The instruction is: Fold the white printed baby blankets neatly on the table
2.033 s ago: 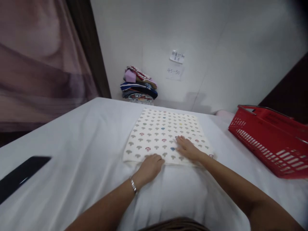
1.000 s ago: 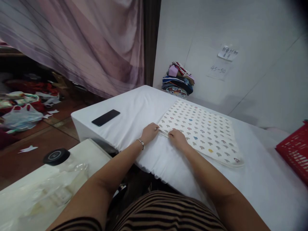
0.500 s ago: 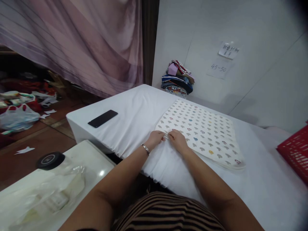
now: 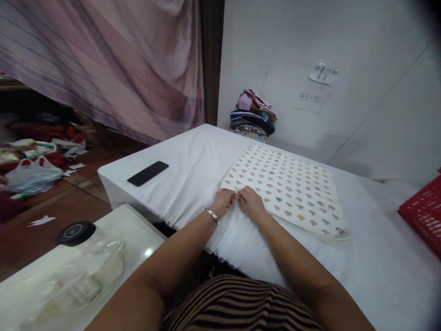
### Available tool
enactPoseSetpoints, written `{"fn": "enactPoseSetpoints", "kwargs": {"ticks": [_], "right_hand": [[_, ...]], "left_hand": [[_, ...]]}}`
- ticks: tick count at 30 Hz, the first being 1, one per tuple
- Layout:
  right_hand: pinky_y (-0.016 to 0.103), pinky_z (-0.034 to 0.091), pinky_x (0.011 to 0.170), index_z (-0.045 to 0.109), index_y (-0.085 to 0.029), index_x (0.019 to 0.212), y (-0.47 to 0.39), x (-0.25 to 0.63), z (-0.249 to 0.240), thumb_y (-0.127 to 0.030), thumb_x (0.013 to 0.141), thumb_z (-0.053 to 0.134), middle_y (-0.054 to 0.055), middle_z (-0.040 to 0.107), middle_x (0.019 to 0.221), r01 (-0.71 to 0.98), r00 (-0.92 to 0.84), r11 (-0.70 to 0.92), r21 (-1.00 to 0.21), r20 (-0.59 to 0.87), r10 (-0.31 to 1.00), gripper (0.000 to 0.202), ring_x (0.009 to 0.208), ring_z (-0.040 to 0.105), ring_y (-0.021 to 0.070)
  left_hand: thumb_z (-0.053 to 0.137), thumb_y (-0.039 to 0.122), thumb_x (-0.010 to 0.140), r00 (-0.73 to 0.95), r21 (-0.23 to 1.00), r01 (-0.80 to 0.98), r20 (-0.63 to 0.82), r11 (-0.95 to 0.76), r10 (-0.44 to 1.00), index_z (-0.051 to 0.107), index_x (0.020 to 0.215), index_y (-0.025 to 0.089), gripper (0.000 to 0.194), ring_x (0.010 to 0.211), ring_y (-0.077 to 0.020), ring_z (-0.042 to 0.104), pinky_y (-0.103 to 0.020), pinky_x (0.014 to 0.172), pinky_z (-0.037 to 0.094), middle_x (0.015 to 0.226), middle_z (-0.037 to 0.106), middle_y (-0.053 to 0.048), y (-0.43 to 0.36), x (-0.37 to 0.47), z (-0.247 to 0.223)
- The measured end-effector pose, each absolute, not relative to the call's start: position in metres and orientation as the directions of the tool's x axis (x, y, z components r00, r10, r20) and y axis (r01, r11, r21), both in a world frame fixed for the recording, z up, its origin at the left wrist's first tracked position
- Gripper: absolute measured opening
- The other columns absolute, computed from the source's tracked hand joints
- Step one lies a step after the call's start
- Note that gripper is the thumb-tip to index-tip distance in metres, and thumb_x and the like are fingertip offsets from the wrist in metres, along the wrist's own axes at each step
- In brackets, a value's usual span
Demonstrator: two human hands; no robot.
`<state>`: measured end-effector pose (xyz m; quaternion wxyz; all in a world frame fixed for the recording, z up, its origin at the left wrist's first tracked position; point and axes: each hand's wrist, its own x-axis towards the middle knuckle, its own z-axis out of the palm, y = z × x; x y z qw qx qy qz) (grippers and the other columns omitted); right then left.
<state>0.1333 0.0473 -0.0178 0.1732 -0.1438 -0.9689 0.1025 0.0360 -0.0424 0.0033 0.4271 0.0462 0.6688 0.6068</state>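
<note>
A white cloth with small printed motifs [image 4: 292,188] lies flat and folded on the white-covered table [image 4: 186,161]. At its near left corner, my left hand [image 4: 224,201], with a bracelet on the wrist, is closed on the edge of the cloth. Right beside it, my right hand [image 4: 251,201] pinches the same edge, the fingertips of both hands almost touching. What exactly lies between the fingertips is too small to make out.
A black phone [image 4: 148,173] lies on the table's left part. Folded fabrics [image 4: 253,115] are stacked by the wall. A red basket [image 4: 423,211] stands at right. The lower left surface [image 4: 127,220] holds a black round object [image 4: 76,232] and clear plastic packaging [image 4: 82,289].
Both hands have shifted slightly at the cloth's corner and their fingertips are closer together. The view has moved a little.
</note>
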Motion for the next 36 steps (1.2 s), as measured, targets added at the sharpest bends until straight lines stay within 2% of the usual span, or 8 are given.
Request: {"fn": "enactPoseSetpoints", "kwargs": {"ticks": [8, 15, 17, 19, 21, 24, 30, 36], "right_hand": [[0.031, 0.038, 0.082, 0.061, -0.018, 0.104, 0.042, 0.126, -0.018, -0.023, 0.091, 0.045, 0.009, 0.06, 0.1, 0.301, -0.915, 0.951, -0.069, 0.259, 0.308, 0.021, 0.097, 0.049, 0.022], [0.029, 0.039, 0.081, 0.062, -0.019, 0.104, 0.042, 0.122, -0.017, -0.021, 0.095, 0.036, 0.009, 0.062, 0.099, 0.352, -0.905, 0.933, -0.076, 0.226, 0.36, 0.027, 0.096, 0.052, 0.02], [0.029, 0.039, 0.083, 0.061, -0.019, 0.109, 0.042, 0.121, -0.017, -0.021, 0.095, 0.036, 0.009, 0.062, 0.102, 0.359, -0.906, 0.931, -0.073, 0.214, 0.366, 0.029, 0.098, 0.052, 0.0204], [0.03, 0.039, 0.084, 0.06, -0.018, 0.113, 0.042, 0.121, -0.017, -0.021, 0.095, 0.036, 0.01, 0.061, 0.103, 0.361, -0.907, 0.93, -0.069, 0.206, 0.368, 0.03, 0.099, 0.052, 0.0206], [0.03, 0.039, 0.085, 0.06, -0.018, 0.113, 0.042, 0.121, -0.017, -0.022, 0.096, 0.035, 0.01, 0.061, 0.103, 0.356, -0.909, 0.932, -0.068, 0.208, 0.362, 0.03, 0.099, 0.052, 0.0206], [0.031, 0.039, 0.084, 0.06, -0.018, 0.11, 0.044, 0.12, -0.019, -0.021, 0.095, 0.036, 0.01, 0.061, 0.102, 0.341, -0.914, 0.938, -0.061, 0.211, 0.346, 0.029, 0.098, 0.052, 0.0213], [0.033, 0.04, 0.084, 0.057, -0.019, 0.116, 0.039, 0.121, -0.017, -0.018, 0.093, 0.038, 0.011, 0.061, 0.103, 0.347, -0.91, 0.935, -0.069, 0.217, 0.354, 0.03, 0.1, 0.051, 0.0236], [0.033, 0.038, 0.084, 0.052, -0.018, 0.12, 0.047, 0.139, -0.011, -0.008, 0.087, 0.039, 0.011, 0.061, 0.107, 0.347, -0.926, 0.937, -0.03, 0.15, 0.348, 0.037, 0.101, 0.051, 0.0223]], "left_hand": [[0.049, 0.017, 0.078, -0.673, 0.882, -0.357, -0.471, 0.307, 0.571, 0.046, 0.066, 0.018, 0.013, 0.04, -0.0046, 0.04, -0.019, 0.037, 0.02, 0.056, 0.051, 0.003, -0.043, 0.041, 0.004], [0.055, 0.031, 0.079, -0.721, 0.902, -0.076, -0.343, 0.424, 0.602, 0.056, 0.072, 0.018, 0.015, 0.053, -0.0097, 0.052, -0.021, 0.047, 0.032, 0.067, 0.061, 0.0, -0.064, 0.02, 0.004], [0.057, 0.03, 0.077, -0.797, 0.83, 0.179, -0.192, 0.528, 0.573, 0.058, 0.077, 0.019, 0.011, 0.067, -0.0139, 0.058, -0.023, 0.057, 0.038, 0.076, 0.065, -0.002, -0.074, 0.01, 0.005], [0.056, 0.033, 0.078, -0.826, 0.648, 0.42, -0.017, 0.635, 0.563, 0.058, 0.087, 0.021, 0.015, 0.08, -0.0183, 0.061, -0.026, 0.065, 0.04, 0.087, 0.067, -0.004, -0.079, 0.004, 0.006], [0.054, 0.037, 0.08, -0.809, 0.496, 0.534, 0.065, 0.685, 0.584, 0.055, 0.096, 0.022, 0.022, 0.085, -0.0207, 0.061, -0.029, 0.068, 0.041, 0.095, 0.066, -0.005, -0.079, 0.001, 0.006], [0.05, 0.036, 0.083, -0.76, 0.391, 0.62, 0.087, 0.68, 0.644, 0.052, 0.102, 0.02, 0.025, 0.086, -0.0216, 0.062, -0.029, 0.068, 0.042, 0.103, 0.064, -0.008, -0.072, -0.001, 0.004], [0.041, 0.019, 0.086, -0.629, 0.258, 0.765, 0.109, 0.589, 0.77, 0.057, 0.095, 0.019, 0.019, 0.093, -0.0228, 0.062, -0.031, 0.074, 0.044, 0.1, 0.065, -0.011, -0.066, -0.01, 0.001], [0.04, 0.02, 0.085, -0.543, 0.139, 0.836, 0.074, 0.531, 0.836, 0.063, 0.09, 0.019, 0.023, 0.093, -0.0243, 0.062, -0.032, 0.072, 0.045, 0.099, 0.068, -0.009, -0.067, -0.021, 0.004]]}}
